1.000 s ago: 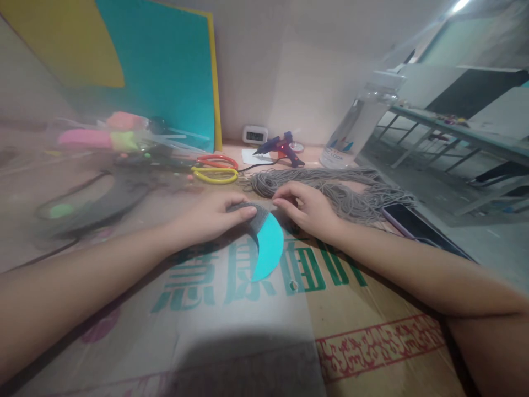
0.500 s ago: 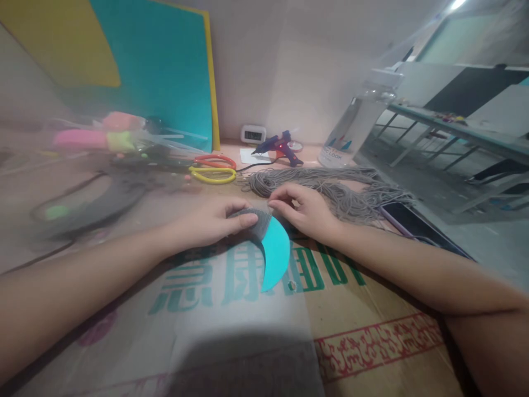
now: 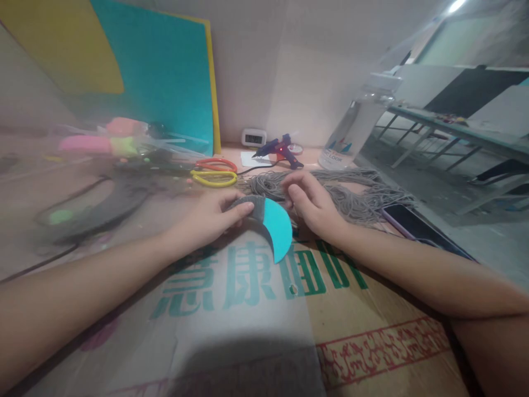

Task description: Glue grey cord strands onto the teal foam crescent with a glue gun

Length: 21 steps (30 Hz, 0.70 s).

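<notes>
My left hand (image 3: 221, 214) is closed on a turquoise crescent-shaped piece (image 3: 280, 229), thumb in front. Grey cord (image 3: 257, 207) is wound in close rows around the crescent's upper left part; the lower right part is bare and its tip points down. Just right of the crescent, my right hand (image 3: 309, 204) is closed with curled fingers, apart from the turquoise face. Whatever lies between its fingertips is too small or hidden to make out. Behind that hand lies a loose bundle of grey cord (image 3: 355, 193).
Scissors (image 3: 215, 172) with red and yellow handles lie behind my left hand. A glue gun (image 3: 283, 150) with a red light stands by a small digital clock (image 3: 253, 137). A clear bottle (image 3: 351, 127) and a phone (image 3: 413, 225) are to the right. Printed cardboard (image 3: 248, 331) covers the table.
The crescent has turned, its bare tip swinging up and to the right. My right hand has moved slightly right, away from the wound edge, its fingers curling more.
</notes>
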### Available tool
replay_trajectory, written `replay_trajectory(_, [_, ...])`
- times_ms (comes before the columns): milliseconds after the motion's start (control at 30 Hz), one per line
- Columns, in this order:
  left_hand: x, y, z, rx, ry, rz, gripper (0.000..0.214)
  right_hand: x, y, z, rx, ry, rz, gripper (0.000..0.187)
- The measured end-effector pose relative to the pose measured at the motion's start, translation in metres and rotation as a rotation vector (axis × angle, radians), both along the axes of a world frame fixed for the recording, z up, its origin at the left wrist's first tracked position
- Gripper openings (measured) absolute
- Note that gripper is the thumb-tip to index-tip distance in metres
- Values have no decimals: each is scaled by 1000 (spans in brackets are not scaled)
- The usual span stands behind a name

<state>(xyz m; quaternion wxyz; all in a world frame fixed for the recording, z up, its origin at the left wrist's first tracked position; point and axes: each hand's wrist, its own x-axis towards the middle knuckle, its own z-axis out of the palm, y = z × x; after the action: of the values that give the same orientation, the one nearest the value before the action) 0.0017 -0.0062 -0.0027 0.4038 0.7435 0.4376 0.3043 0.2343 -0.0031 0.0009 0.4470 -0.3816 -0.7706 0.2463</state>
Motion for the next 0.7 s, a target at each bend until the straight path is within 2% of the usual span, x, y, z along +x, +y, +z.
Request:
replay_trajectory(133, [-1,1,-1,35,-11,72,37,0,-4,4,-48,-164,17,30])
replay_trajectory(267, [-2,2,-1,-2,-13,31,39,-2,-8,6,-62,-234,29,26])
replay_trajectory(467, [-2,3,0,93,67,-46,37,-3,-9,6,-135,-229,72,28])
replay_trajectory(700, [0,1,-1,40,101,-87,39,-10,-14,5,-337,-69,128,22])
